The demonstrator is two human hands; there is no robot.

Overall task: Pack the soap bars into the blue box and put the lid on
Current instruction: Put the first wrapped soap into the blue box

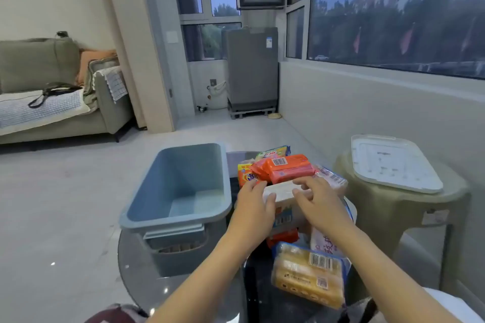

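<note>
The blue box (181, 189) stands open and empty on the left of a round glass table (136, 270). To its right lies a pile of wrapped soap bars: orange packs (288, 169) at the back, a yellow pack (308, 274) at the front. My left hand (253, 207) and my right hand (319, 202) both grip a white soap pack (282, 193) in the middle of the pile, one hand on each end. The white lid (393, 162) lies on a beige stool to the right.
The beige plastic stool (409, 212) stands close to the table's right side. A sofa (52, 92) is far left, a grey washing machine (252, 68) at the back by the windows. Open floor lies left of the table.
</note>
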